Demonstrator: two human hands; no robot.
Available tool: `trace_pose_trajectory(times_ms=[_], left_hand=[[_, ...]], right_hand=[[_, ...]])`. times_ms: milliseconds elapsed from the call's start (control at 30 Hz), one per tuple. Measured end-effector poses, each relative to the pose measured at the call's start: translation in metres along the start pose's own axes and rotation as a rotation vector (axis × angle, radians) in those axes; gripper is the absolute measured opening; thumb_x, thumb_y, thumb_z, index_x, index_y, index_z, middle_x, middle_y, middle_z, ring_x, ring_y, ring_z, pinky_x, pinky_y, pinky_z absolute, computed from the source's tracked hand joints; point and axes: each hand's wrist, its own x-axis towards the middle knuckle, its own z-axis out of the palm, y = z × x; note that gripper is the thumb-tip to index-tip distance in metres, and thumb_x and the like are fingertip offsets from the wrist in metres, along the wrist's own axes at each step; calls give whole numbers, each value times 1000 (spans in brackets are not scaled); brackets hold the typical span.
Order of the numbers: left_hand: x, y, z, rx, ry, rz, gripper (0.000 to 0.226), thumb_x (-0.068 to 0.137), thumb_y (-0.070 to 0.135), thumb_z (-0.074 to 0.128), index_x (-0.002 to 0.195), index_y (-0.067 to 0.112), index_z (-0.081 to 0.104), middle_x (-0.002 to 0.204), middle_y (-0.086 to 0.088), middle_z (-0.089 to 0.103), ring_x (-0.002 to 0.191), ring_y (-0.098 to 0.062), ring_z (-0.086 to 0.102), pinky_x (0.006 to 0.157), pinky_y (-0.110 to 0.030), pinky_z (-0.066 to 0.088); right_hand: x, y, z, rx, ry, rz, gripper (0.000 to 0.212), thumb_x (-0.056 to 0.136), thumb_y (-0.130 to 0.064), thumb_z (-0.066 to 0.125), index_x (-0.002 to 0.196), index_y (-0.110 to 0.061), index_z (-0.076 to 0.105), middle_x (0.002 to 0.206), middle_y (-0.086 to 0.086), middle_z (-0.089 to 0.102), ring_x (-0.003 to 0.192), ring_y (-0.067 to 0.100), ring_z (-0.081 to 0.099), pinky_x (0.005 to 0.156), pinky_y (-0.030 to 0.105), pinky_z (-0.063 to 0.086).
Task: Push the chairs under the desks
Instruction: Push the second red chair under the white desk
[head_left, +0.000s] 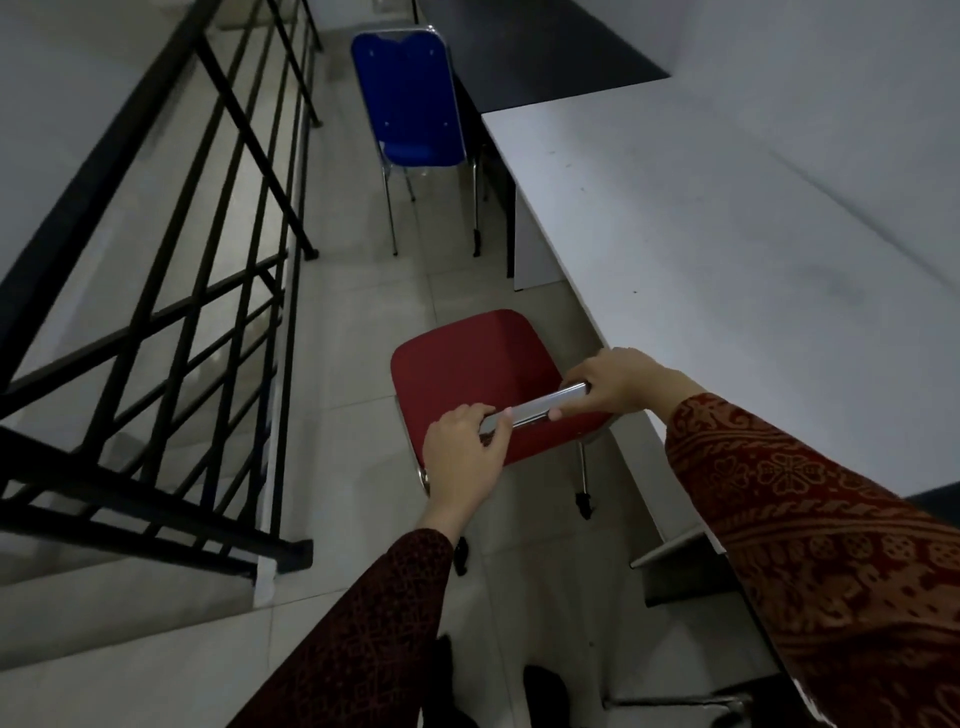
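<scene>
A red padded chair (467, 364) with chrome legs stands on the tiled floor beside the white desk (701, 234), its seat out in the aisle. My left hand (462, 457) and my right hand (618, 382) both grip the chrome top bar of its backrest (540, 404). Farther down the aisle a blue chair (410, 98) stands with its back toward me, next to a black desk (535, 47), its seat partly under that desk's edge.
A black metal stair railing (171, 291) runs along the left of the narrow aisle, with steps below it. The white wall bounds the desks on the right. A white shelf edge (675, 551) juts out under my right sleeve.
</scene>
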Motion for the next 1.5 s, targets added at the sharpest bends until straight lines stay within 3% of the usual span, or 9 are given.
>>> trace_pose_trajectory(times_ms=[100, 233, 367, 500, 633, 800, 1000, 1267, 1500], left_hand=[[1, 0, 4, 22, 54, -17, 39, 89, 45, 46, 76, 18, 70, 62, 4, 62, 56, -12, 53, 48, -29, 40], [10, -7, 8, 97, 82, 34, 38, 88, 40, 44, 64, 18, 64, 51, 6, 53, 42, -8, 42, 39, -19, 21], [23, -34, 2, 123, 91, 186, 38, 88, 34, 44, 64, 16, 67, 48, 3, 57, 37, -13, 46, 39, -18, 20], [51, -83, -22, 166, 47, 287, 44, 86, 35, 42, 55, 11, 60, 43, -3, 55, 34, -21, 47, 37, -21, 28], [87, -128, -45, 151, -34, 347, 45, 84, 36, 39, 53, 7, 56, 44, -6, 54, 35, -23, 49, 36, -25, 33], [129, -165, -60, 132, -113, 430, 49, 83, 37, 36, 55, 2, 55, 46, -11, 55, 37, -26, 51, 37, -29, 39], [184, -203, -70, 99, -153, 518, 48, 81, 37, 36, 54, 2, 53, 44, -10, 53, 34, -25, 48, 37, -26, 36], [289, -256, -71, 150, -148, 511, 43, 81, 33, 30, 62, 0, 51, 56, -16, 53, 47, -30, 49, 44, -31, 34], [374, -263, -40, 132, -139, 504, 43, 84, 32, 28, 63, 1, 49, 59, -16, 50, 51, -27, 45, 47, -33, 32]], right_hand=[[-2, 2, 5, -20, 106, -13, 105, 45, -101, 16, 100, -31, 71, 51, -12, 51, 58, 12, 54, 52, 25, 38], [4, 1, 10, -30, 152, 21, 106, 45, -102, 15, 99, -32, 72, 49, -11, 51, 57, 13, 56, 54, 26, 42], [11, -15, 14, 7, 167, 95, 109, 42, -103, 13, 95, -30, 73, 57, -7, 60, 61, 16, 59, 60, 31, 52], [25, -61, 23, -21, 234, 169, 109, 43, -101, 6, 77, -21, 72, 49, -8, 48, 53, 14, 54, 44, 23, 25], [46, -103, 32, 31, 245, 288, 90, 55, -97, 23, 65, -17, 63, 50, -6, 49, 48, 13, 48, 44, 25, 28], [70, -133, 33, 84, 225, 320, 80, 69, -87, 31, 91, -18, 66, 62, -4, 56, 56, 17, 53, 46, 27, 31], [101, -145, 24, 12, 258, 146, 60, 87, -70, 29, 109, -20, 54, 76, -2, 66, 60, 17, 60, 51, 30, 41], [194, -181, 21, -9, 723, 237, 39, 78, -56, 66, 79, -17, 68, 53, -2, 65, 39, 18, 57, 37, 24, 38], [267, -144, -3, -39, 873, 271, 43, 79, -58, 63, 71, -16, 66, 49, -3, 62, 36, 15, 54, 33, 24, 36]])
